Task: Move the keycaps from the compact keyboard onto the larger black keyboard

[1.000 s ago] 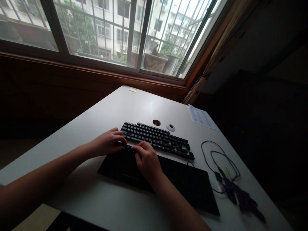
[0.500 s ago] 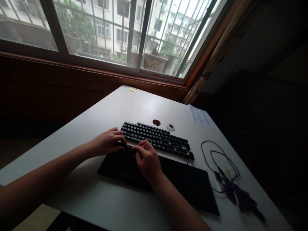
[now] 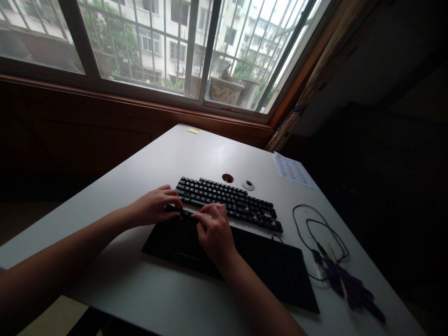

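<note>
A flat black keyboard base (image 3: 269, 261) lies across the table's front, its surface too dark to make out detail. Rows of black keycaps (image 3: 224, 198) are laid out in keyboard order just behind it, with white table showing between some. My left hand (image 3: 157, 205) is at the base's far left corner, thumb and fingers closed around a dark edge piece there. My right hand (image 3: 215, 228) rests over the base's far edge, thumb and forefinger pinched together close to the left fingertips. Whatever sits in that pinch is too small to name.
On the right lie a looped black cable (image 3: 315, 219) and a dark purple glove-like item (image 3: 353, 287) with a pale stick on it. Farther back are a cable hole (image 3: 227, 178), its round cover (image 3: 248, 185), a printed sheet (image 3: 294, 170) and a yellow note (image 3: 193, 130).
My right hand's fingers have shifted slightly, the forefinger bending a bit differently. The left fingers have drawn back very slightly to the left. The base and laid-out keycaps have not moved.
</note>
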`<state>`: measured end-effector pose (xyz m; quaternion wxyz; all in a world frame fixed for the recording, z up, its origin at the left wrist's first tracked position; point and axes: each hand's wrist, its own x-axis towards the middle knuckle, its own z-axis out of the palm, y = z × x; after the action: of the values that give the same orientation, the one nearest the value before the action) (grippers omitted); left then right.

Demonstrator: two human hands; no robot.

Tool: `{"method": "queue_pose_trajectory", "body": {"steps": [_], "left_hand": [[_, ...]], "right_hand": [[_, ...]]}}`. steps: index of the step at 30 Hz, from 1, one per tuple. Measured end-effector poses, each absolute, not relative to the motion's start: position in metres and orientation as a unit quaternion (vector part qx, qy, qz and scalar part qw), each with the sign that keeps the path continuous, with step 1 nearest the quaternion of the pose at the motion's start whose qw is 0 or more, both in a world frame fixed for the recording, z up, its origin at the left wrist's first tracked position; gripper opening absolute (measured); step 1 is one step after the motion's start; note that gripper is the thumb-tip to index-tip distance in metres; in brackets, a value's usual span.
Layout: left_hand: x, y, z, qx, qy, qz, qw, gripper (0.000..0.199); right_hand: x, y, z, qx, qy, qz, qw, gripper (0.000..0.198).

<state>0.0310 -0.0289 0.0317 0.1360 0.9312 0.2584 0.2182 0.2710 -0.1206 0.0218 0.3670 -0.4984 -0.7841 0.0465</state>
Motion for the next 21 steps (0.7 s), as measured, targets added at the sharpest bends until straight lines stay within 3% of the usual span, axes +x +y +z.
{"method": "queue_pose_trajectory", "body": {"steps": [21], "left_hand": [[0.0322, -0.0309, 0.0315, 0.925, 0.266, 0.227, 0.15, 0.008]], "right_hand": [[0.2696, -0.1207, 0.0222, -0.494, -0.787, 0.053, 0.366, 0.031]]}}
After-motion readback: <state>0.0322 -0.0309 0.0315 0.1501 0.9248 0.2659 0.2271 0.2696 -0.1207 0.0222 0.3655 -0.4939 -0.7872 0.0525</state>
